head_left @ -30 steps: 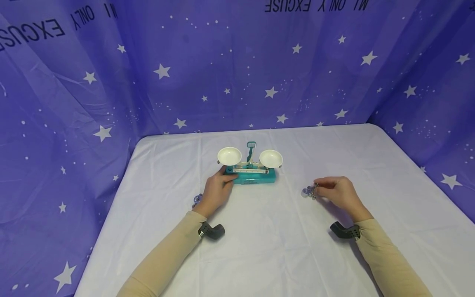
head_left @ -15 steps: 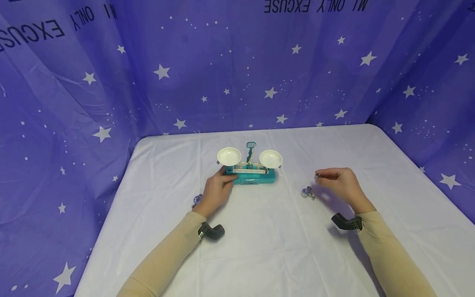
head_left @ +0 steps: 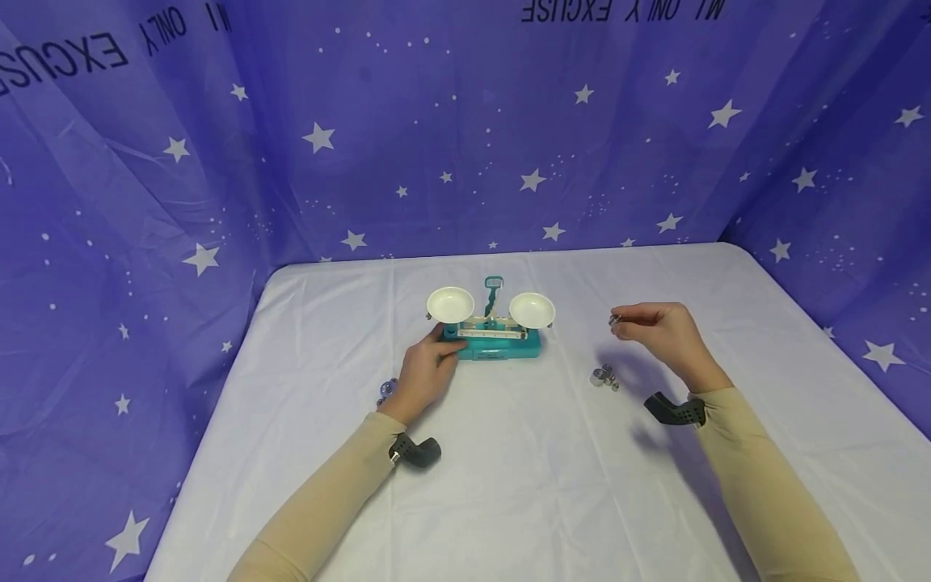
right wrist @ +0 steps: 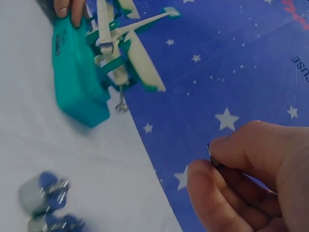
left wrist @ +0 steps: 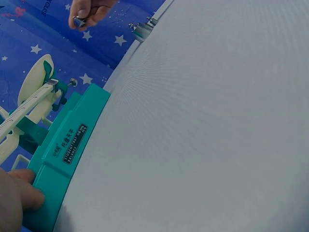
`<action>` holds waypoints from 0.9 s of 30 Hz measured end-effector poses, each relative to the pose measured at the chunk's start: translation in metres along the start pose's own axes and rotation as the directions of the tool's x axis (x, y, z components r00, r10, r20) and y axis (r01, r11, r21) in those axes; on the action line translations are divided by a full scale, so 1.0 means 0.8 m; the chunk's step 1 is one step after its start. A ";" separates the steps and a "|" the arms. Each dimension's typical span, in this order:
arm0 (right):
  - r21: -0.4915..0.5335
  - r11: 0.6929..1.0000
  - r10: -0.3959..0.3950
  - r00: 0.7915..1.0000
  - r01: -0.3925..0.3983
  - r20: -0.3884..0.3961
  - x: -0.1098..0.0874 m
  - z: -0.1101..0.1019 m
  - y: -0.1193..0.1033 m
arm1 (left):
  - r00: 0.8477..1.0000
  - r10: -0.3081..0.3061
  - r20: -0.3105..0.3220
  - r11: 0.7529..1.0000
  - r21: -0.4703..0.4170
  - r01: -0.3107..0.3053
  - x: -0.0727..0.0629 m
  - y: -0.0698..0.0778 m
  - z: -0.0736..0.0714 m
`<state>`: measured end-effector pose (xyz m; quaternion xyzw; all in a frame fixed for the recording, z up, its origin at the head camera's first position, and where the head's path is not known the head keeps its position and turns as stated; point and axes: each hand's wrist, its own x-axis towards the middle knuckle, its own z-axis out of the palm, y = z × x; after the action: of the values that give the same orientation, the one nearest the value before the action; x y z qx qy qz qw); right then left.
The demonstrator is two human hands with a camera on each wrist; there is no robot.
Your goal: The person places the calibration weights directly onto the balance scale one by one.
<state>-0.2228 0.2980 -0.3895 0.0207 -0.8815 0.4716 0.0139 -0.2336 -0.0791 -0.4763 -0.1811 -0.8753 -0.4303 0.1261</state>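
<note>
A teal balance scale (head_left: 502, 349) with two white pans stands at the table's middle. My left hand (head_left: 423, 376) grips the left end of its base, thumb in front and fingers reaching behind. Raised off the table to the right of the scale, my right hand (head_left: 663, 338) pinches a small shiny metal weight (head_left: 615, 318) between thumb and fingertips. That weight (left wrist: 79, 21) also shows in the left wrist view. Several metal weights (head_left: 602, 377) stand in a cluster on the cloth, nearer me than the right hand. Neither the left pan (head_left: 451, 305) nor the right pan (head_left: 532, 310) bears anything.
Another small group of shiny metal pieces (head_left: 387, 390) lies beside my left wrist, partly hidden by it. A white cloth (head_left: 524, 469) covers the table. Purple star-printed curtain (head_left: 407, 121) hangs behind and along both sides.
My right hand has lifted a weight out of the right cluster and carried it up and away from me, slightly left at the end. The left hand and scale stay in place.
</note>
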 end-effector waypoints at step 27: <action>0.043 0.997 -0.066 0.988 0.060 0.141 0.078 0.083 -0.086 | 1.000 0.018 -0.008 1.000 0.020 -0.018 0.000 -0.001 -0.001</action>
<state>-0.2822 0.2034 -0.3665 0.0824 -0.8698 0.4853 -0.0344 -0.2341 -0.0805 -0.4761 -0.1860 -0.8774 -0.4211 0.1351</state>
